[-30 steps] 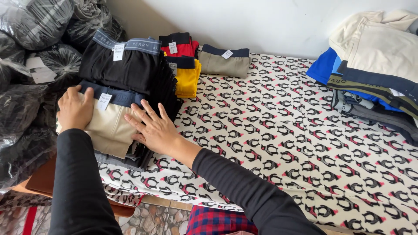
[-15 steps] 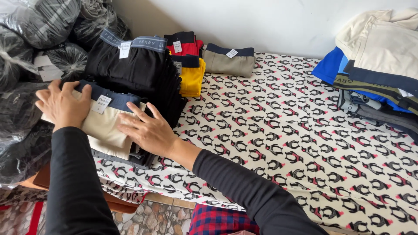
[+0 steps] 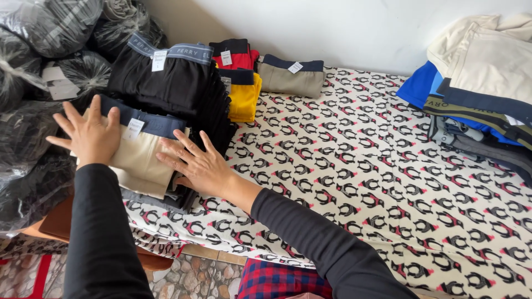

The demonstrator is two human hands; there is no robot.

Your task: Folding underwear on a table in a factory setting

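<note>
While both palms lay flat with fingers spread wide, the left hand (image 3: 91, 135) and right hand (image 3: 202, 166) pressed a folded beige boxer brief (image 3: 141, 160) (navy waistband, white tag) at the left of the frame, atop a low stack. A black folded pile (image 3: 166, 83) stood just above it on the penguin-print sheet (image 3: 360, 166).
</note>
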